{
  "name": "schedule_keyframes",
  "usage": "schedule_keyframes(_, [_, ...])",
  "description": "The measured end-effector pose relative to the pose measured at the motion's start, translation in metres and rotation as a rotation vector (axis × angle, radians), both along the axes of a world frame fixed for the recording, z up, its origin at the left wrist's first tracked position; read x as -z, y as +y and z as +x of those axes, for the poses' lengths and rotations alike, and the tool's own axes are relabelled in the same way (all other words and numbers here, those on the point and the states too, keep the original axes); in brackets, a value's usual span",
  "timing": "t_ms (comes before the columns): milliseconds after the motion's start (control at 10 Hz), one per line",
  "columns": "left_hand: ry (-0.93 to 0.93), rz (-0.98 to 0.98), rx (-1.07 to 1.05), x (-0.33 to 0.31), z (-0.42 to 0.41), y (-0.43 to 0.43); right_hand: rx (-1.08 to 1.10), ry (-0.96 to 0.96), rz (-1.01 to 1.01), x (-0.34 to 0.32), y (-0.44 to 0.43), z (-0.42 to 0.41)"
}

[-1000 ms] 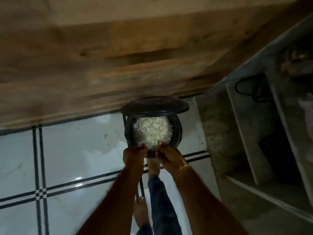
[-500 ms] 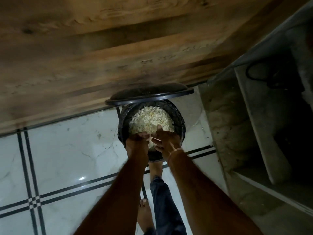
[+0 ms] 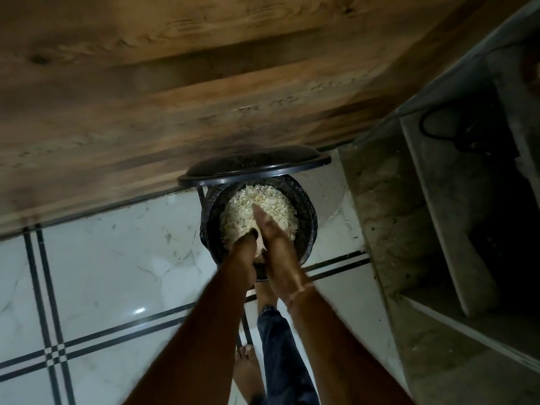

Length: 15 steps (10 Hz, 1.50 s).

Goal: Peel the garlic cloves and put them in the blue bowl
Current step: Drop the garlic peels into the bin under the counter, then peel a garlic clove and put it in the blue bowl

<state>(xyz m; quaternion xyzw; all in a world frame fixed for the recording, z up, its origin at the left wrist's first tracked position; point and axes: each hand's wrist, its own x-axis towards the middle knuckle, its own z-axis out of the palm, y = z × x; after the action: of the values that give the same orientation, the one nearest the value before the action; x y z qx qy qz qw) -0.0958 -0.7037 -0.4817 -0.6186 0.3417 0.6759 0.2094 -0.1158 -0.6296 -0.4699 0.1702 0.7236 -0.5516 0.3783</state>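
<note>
Hovering together over the bin [image 3: 310,220], the left hand [image 3: 245,247] curls against the right palm, its hold unclear. The right hand [image 3: 272,232] lies flat, fingers pointing away over the peels [image 3: 253,197] just below. Cloves and blue bowl are out of view.

1. Single head cam, worn by the person; wide-angle, straight lines bow twd the edges.
2. Looks fwd & steeply down: tiled floor [image 3: 102,273] fills lower left, wood panel [image 3: 175,83] the top, stone shelf unit [image 3: 423,229] the right.
3. Close range: forearms run up from bottom edge; left hand [image 3: 244,249] & right hand [image 3: 274,238] sit together at centre over black bin [image 3: 309,229].
</note>
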Motion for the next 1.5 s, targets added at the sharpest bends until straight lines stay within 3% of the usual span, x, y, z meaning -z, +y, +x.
schedule_keyframes(100, [0.135, 0.108, -0.126, -0.023, 0.006, 0.009, 0.174, -0.352, -0.141, -0.022, -0.012, -0.002])
schedule_keyframes(200, [0.088, -0.108, 0.105, -0.034, 0.02, 0.007, 0.284, -0.406, -0.322, -0.034, -0.011, -0.006])
schedule_keyframes(300, [0.084, -0.019, 0.025, -0.076, 0.02, -0.006, -0.031, -0.203, -0.232, -0.077, -0.007, 0.008])
schedule_keyframes(400, [0.289, -0.01, -0.013, -0.132, 0.018, -0.004, -0.318, 0.011, 0.139, -0.092, 0.02, 0.027])
schedule_keyframes(500, [0.314, -0.445, 0.356, -0.186, 0.033, 0.004, -0.134, -0.055, -0.02, -0.145, 0.042, 0.025])
schedule_keyframes(700, [0.349, -0.724, 0.796, -0.314, 0.081, 0.042, 0.129, 0.156, -0.126, -0.304, 0.099, 0.069])
schedule_keyframes(800, [0.432, -0.83, 0.908, -0.385, 0.106, 0.078, 0.168, 0.285, -0.093, -0.38, 0.151, 0.111])
schedule_keyframes(1000, [0.719, -0.881, 1.103, -0.466, 0.149, 0.167, 0.184, 0.46, 0.098, -0.449, 0.26, 0.188])
schedule_keyframes(1200, [0.987, -0.891, 1.261, -0.5, 0.162, 0.285, 0.216, 0.608, 0.318, -0.486, 0.381, 0.223])
schedule_keyframes(1300, [1.064, -0.906, 1.339, -0.509, 0.157, 0.357, 0.272, 0.699, 0.413, -0.493, 0.448, 0.237])
schedule_keyframes(1500, [1.149, -0.824, 1.49, -0.519, 0.153, 0.504, 0.346, 0.685, 0.562, -0.491, 0.587, 0.258])
